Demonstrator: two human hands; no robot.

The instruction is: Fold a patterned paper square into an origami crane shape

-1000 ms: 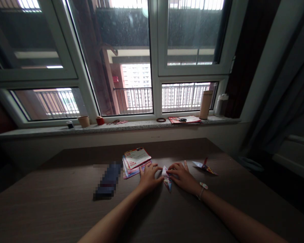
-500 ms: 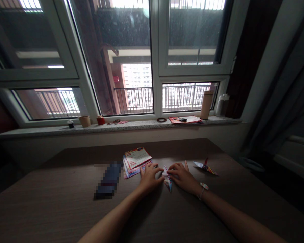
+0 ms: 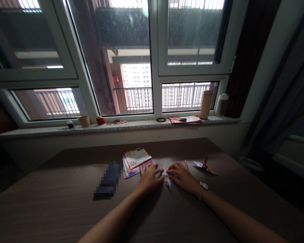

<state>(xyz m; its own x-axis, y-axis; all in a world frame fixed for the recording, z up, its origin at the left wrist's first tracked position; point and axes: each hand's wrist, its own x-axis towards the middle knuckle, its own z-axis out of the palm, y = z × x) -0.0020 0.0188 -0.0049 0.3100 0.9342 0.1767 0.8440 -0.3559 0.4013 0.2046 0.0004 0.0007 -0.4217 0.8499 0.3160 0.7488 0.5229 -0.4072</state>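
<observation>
A narrow, pointed piece of folded paper (image 3: 168,184), printed in pink, white and blue, lies on the brown table between my hands. From its left edge my left hand (image 3: 149,179) grips it with thumb and fingers. My right hand (image 3: 182,176), with a bracelet (image 3: 203,186) at the wrist, has its fingers bent onto the paper's right edge. The fingertips cover part of the folds. To the right of my right hand sits another folded paper figure (image 3: 205,167), looking like a paper crane with white, red and yellow parts.
Printed paper sheets (image 3: 137,158) are stacked just beyond my left hand. Left of them lies a dark pixelated object (image 3: 108,180). The windowsill (image 3: 139,126) holds a paper cup (image 3: 84,121), a red spool (image 3: 100,120), scissors (image 3: 183,119) on papers, and a tan bottle (image 3: 206,105).
</observation>
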